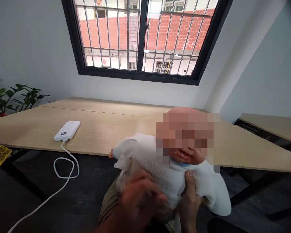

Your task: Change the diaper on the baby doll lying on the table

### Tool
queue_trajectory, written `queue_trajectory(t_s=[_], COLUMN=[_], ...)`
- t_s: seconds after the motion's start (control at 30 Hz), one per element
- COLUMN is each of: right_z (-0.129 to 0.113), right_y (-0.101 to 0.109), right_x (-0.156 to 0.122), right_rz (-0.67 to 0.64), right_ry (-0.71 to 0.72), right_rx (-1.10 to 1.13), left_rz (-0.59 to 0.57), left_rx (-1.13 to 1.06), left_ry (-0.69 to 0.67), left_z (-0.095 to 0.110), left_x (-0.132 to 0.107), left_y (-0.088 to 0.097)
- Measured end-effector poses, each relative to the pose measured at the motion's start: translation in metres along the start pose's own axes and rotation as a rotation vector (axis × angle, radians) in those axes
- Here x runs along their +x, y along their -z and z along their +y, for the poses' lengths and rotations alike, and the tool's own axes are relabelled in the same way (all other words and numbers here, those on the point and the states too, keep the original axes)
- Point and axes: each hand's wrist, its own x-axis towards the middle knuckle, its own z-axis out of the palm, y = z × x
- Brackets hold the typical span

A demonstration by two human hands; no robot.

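A baby doll (pixel 160 168) in a white fleecy jacket sits upright over my lap, in front of the table. My right hand (pixel 190 200) grips the doll's front at the chest, its thumb lying up on the fleece. Close against the doll's lower body is my left hand (pixel 143 191), smeared by motion, so its hold does not show. Just behind that hand, a crumpled white cloth or tissue (pixel 122 165) hangs by the doll's side. The doll's legs are hidden behind my hands.
On the wooden table (pixel 99 116) lies a white power bank (pixel 67 131), its white cable (pixel 65 184) looping down past the edge. A plant (pixel 16 95) stands at the left, and a barred window (pixel 140 38) is ahead. Another table (pixel 276 126) is at the right.
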Motion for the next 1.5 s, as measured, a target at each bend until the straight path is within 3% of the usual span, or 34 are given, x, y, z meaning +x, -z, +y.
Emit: queue_trajectory(t_s=[0.07, 0.1, 0.23, 0.37, 0.47, 0.6, 0.8, 0.97, 1.13, 1.23, 1.5], right_z=[0.0, -0.001, -0.004, -0.001, -0.003, -0.021, -0.052, -0.083, -0.101, -0.092, -0.038], right_y=[0.0, -0.001, -0.003, -0.003, -0.002, -0.004, -0.015, -0.044, -0.083, -0.11, -0.186], right_x=[0.002, 0.004, 0.013, 0.02, 0.023, 0.029, 0.058, 0.083, 0.113, 0.136, 0.178], right_rz=[0.029, 0.05, 0.041, -0.105, -0.191, -0.158, -0.221, -0.248, -0.393, -0.429, -0.445], right_ry=[-0.021, -0.039, -0.105, -0.135, -0.136, -0.106, 0.234, 0.444, 0.558, 0.543, 0.424], right_rx=[0.003, 0.018, 0.097, 0.13, 0.091, -0.001, -0.142, -0.092, -0.03, -0.032, -0.156], left_rz=[0.153, 0.169, 0.048, -0.083, -0.105, -0.045, 0.047, 0.122, 0.135, 0.127, 0.169], left_rx=[0.104, 0.151, 0.211, 0.097, 0.021, 0.034, 0.194, 0.132, 0.041, 0.032, 0.016], left_ry=[0.118, 0.176, 0.411, 0.556, 0.541, 0.43, 0.262, 0.132, 0.039, 0.046, 0.118], left_z=[-0.002, -0.004, -0.018, -0.03, -0.034, -0.031, -0.021, -0.023, -0.046, -0.07, -0.155], left_x=[0.008, 0.011, 0.016, 0.018, 0.022, 0.034, 0.06, 0.099, 0.145, 0.167, 0.203], left_y=[0.017, 0.025, 0.043, 0.049, 0.052, 0.061, 0.07, 0.072, 0.074, 0.074, 0.069])
